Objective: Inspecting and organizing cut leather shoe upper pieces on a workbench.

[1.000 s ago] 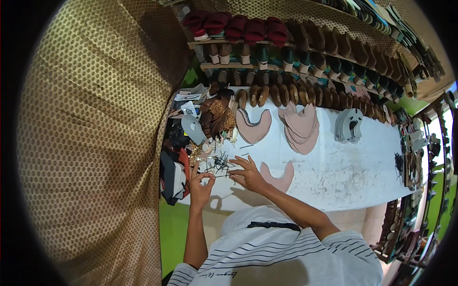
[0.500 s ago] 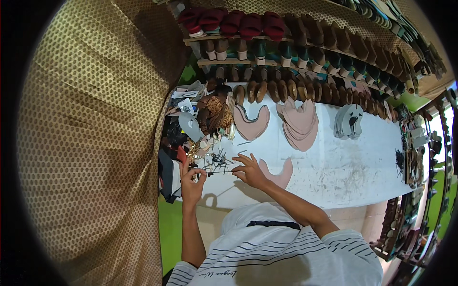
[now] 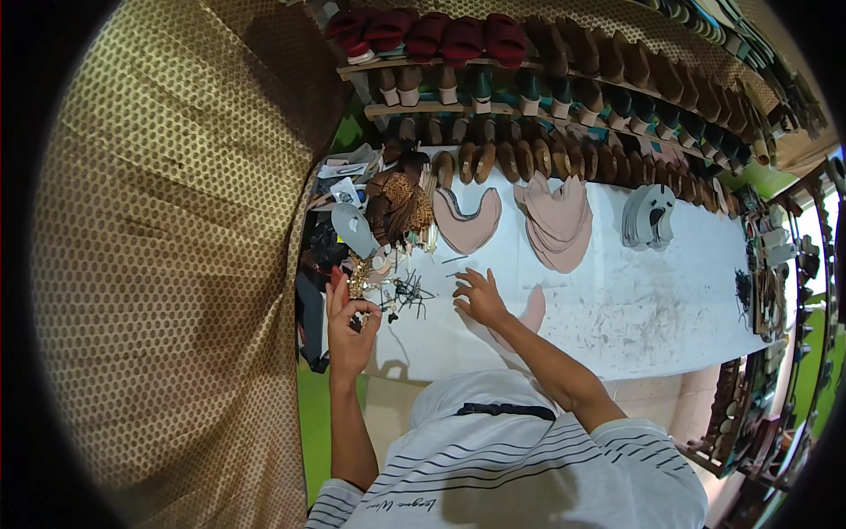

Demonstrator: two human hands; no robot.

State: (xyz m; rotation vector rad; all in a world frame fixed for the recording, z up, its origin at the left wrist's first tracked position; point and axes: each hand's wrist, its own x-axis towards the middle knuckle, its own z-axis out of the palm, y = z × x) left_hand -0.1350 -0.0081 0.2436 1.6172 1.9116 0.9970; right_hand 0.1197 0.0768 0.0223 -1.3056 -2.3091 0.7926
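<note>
My left hand [image 3: 351, 342] is at the table's left front edge. Its thumb and index fingertip meet in a pinch while other fingers stretch upward; whatever lies between the tips is too small to make out. Beside it is a tangle of thin black strips [image 3: 408, 295], with small gold-coloured pieces [image 3: 358, 275] behind. My right hand [image 3: 482, 301] hovers over the white tabletop, fingers apart and bent, with nothing visible in them. A pink crescent-shaped piece [image 3: 534, 309] lies partly hidden under my right forearm. Two short dark strips lie just beyond that hand.
Stacked pink U-shaped pieces [image 3: 557, 225] and grey pieces [image 3: 648, 216] lie on the white table [image 3: 608, 309]. Brown and leopard-print material [image 3: 401, 207] crowds the far left. Shoe lasts line the back, below shelves of shoes [image 3: 463, 40]. A patterned curtain [image 3: 176, 264] hangs at left.
My right hand has moved right and away from my left, uncovering the black strips. The dark strip stretched between both hands no longer shows there. My left hand keeps its pinch.
</note>
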